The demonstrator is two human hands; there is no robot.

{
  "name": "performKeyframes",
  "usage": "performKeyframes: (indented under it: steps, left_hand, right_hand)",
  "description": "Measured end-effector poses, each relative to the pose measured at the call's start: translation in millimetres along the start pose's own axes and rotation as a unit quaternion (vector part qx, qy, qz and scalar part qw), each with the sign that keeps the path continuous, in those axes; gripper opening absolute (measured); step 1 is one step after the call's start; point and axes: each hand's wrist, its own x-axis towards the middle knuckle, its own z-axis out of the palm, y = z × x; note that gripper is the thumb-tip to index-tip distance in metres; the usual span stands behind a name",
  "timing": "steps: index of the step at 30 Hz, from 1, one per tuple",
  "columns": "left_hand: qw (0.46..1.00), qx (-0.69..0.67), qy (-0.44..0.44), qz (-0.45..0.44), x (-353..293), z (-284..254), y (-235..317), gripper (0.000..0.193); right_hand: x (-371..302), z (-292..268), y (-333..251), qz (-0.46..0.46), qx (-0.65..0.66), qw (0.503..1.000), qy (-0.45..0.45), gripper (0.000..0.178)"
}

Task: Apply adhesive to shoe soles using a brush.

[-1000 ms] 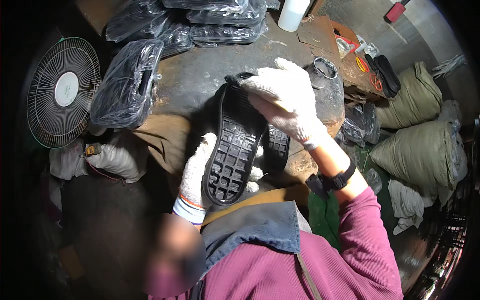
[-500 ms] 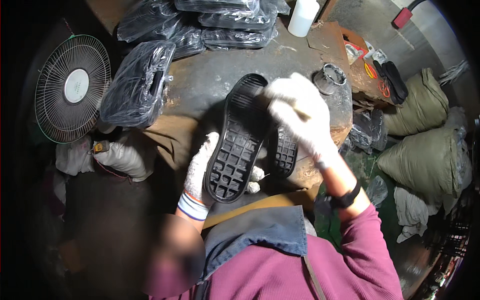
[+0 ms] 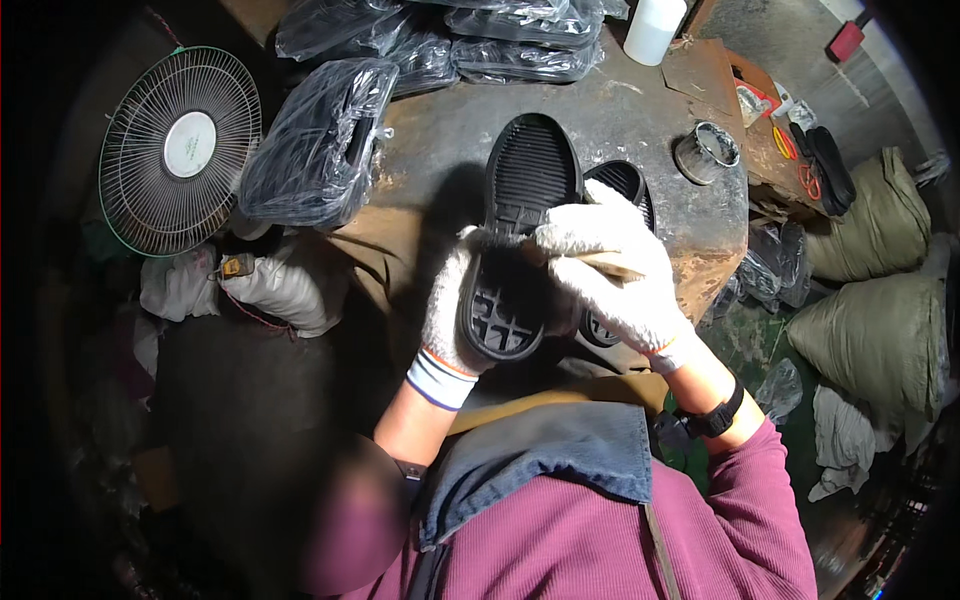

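My left hand (image 3: 449, 318), in a white knit glove, is closed around the lower left side of a black shoe sole (image 3: 534, 165). The sole's ridged, gridded face is turned up. Over its middle, my gloved right hand (image 3: 622, 262) grips a brush (image 3: 610, 264) with a pale handle. Dark bristles lie against or just above the sole; contact is hard to make out in the shadow. A second black sole (image 3: 616, 178) lies on the bench edge to the right, partly covered by my right hand.
Plastic-wrapped black bundles (image 3: 322, 140) are piled on the workbench (image 3: 440, 130) at the back left. A stained tin (image 3: 707, 153) and white bottle (image 3: 655, 30) stand to the right, near scissors (image 3: 808, 180). A fan (image 3: 190, 145) is at left; green sacks (image 3: 880, 330) at right.
My right hand has moved the brush down from the sole's top end to its middle. The held sole now stands more upright. The whole view has shifted slightly.
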Motion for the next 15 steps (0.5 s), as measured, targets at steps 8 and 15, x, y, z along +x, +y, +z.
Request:
performKeyframes:
  steps: [8, 15]
  left_hand:
    - [0.989, -0.136, -0.016, 0.062, 19, 11, 17, 0.072]
    - [0.992, 0.071, -0.071, 0.081, 5, -1, 59, 0.088]
  right_hand:
    - [-4, 8, -20, -0.083, 0.002, 0.993, -0.090, 0.027]
    - [-12, -15, -15, -0.084, 0.014, 0.984, -0.155, 0.018]
